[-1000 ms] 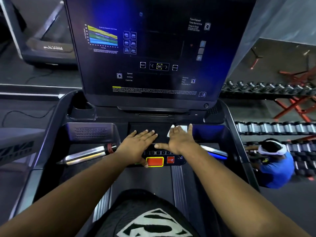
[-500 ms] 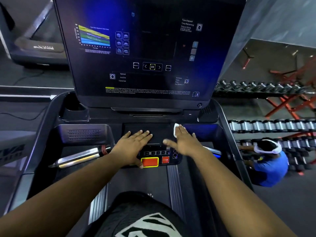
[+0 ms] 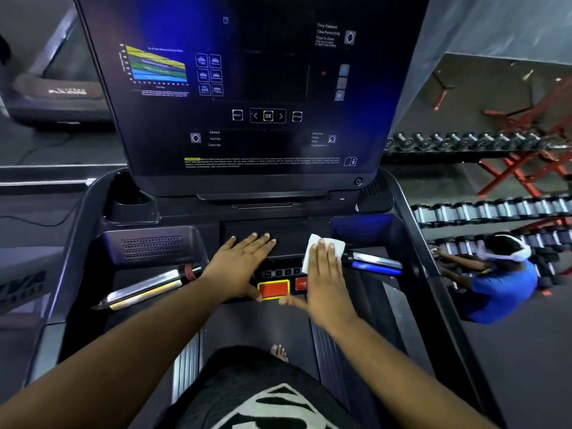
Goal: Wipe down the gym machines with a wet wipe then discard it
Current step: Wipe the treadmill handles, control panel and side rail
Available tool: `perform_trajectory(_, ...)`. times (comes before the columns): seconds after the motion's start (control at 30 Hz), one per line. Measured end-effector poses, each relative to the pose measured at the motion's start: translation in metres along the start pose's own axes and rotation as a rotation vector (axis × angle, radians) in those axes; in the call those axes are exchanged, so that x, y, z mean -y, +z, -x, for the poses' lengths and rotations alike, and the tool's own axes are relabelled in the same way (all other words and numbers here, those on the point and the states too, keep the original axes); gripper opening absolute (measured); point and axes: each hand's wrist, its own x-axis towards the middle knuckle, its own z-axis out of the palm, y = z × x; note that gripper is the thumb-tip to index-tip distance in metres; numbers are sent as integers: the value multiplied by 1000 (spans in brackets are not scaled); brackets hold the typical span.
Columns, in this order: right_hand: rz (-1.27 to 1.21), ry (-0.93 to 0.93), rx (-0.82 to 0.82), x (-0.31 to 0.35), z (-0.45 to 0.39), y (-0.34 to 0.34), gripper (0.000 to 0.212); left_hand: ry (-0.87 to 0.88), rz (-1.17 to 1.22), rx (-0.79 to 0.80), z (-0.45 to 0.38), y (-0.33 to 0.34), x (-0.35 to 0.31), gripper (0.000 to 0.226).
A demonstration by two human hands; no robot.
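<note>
I stand on a black treadmill (image 3: 93, 218) with a big dark console screen (image 3: 263, 88) in front of me. My right hand (image 3: 325, 280) lies flat, fingers straight, pressing a white wet wipe (image 3: 325, 247) onto the right side of the small control panel (image 3: 278, 274). The wipe sticks out beyond my fingertips. My left hand (image 3: 241, 264) rests flat on the panel's left half, its thumb beside the red button (image 3: 274, 289) with the yellow rim.
Chrome grip bars jut out at the left (image 3: 145, 286) and right (image 3: 374, 263) of the panel. A cup holder (image 3: 130, 199) sits at the console's left. Beyond the right rail, dumbbell racks (image 3: 495, 209) and a person in a blue shirt (image 3: 501, 286).
My right hand slid the wipe back toward me over the panel's right side, and more of the wipe shows. My left hand stayed in place.
</note>
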Motion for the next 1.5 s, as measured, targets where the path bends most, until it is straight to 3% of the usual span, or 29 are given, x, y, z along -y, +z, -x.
perform_trajectory(0.1,82,-99,-4,-8,-21,-7,134,6,-14,14,0,-2,-1,135)
perform_trajectory(0.27,52,64,-44,-21,-43,-18,131,23,-40,37,2,-2,2,129)
perform_trajectory(0.4,20,-137,28,28,-29,-12,138,6,-75,-51,17,0,16,109)
perform_trajectory(0.5,27,-263,87,30,-35,-22,140,-68,-25,-169,45,12,41,103)
perform_trajectory(0.6,148,-125,99,6,-51,-35,138,-175,155,-181,65,25,61,110)
perform_trajectory(0.7,156,6,142,35,-64,-32,141,-266,232,-106,71,30,69,124)
perform_trajectory(0.8,117,-109,146,97,-72,-20,145,-294,271,-90,71,26,70,131)
perform_trajectory(0.87,43,-205,219,120,-71,-17,134,-290,272,-78,70,20,71,134)
perform_trajectory(0.97,21,-303,260,103,-73,-25,127,-286,271,-53,72,16,74,135)
perform_trajectory(1.1,141,-1,236,37,-83,-39,142,-293,257,-25,70,15,74,134)
perform_trajectory(1.27,86,201,364,72,-112,-42,145,-292,270,11,69,12,75,133)
perform_trajectory(1.4,104,26,364,131,-116,-38,112,-284,268,16,68,14,76,133)
perform_trajectory(1.5,5,-172,350,153,-110,-25,103,-279,283,7,68,17,77,132)
